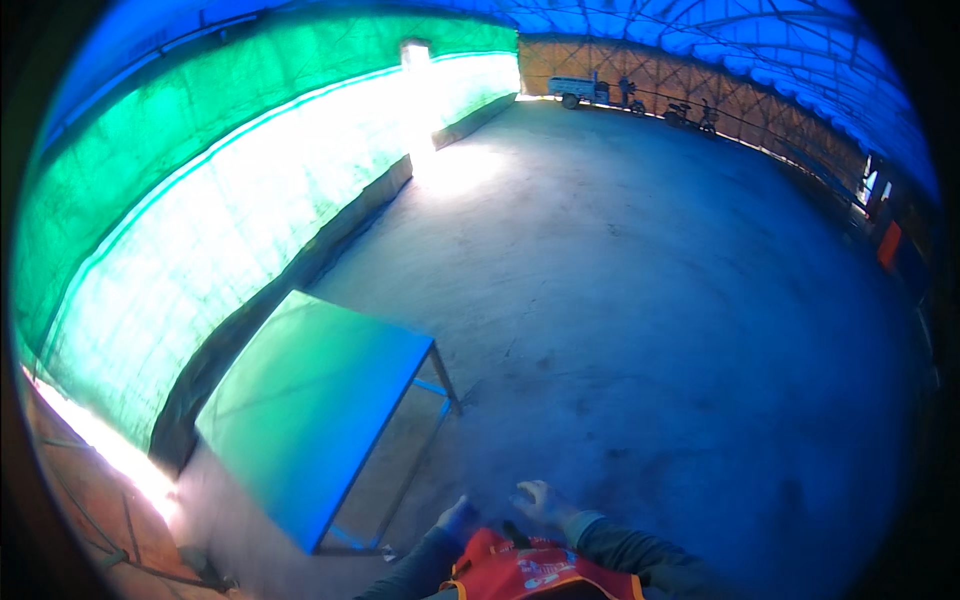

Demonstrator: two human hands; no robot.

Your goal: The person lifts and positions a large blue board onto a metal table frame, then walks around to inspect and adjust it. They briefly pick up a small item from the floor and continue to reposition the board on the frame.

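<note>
Both my hands are raised in front of the red vest [525, 565] with yellow edging that I wear. My left hand [459, 515] is a small, blurred shape, and its fingers cannot be made out. Next to it, with a gap between them, my right hand [545, 502] has its fingers loosely bent and apart, with nothing seen in it. Neither hand touches the table [310, 400] to my left. It has a smooth flat top, tinted green and blue by the light, on a metal frame.
A concrete floor [620, 290] stretches ahead under a blue tent roof [640, 20]. Along the left runs a green and glowing white sheet wall [250, 160]. Far off stand a cargo tricycle [578, 92] and two-wheelers [690, 114]. An orange panel [889, 246] is at the right edge.
</note>
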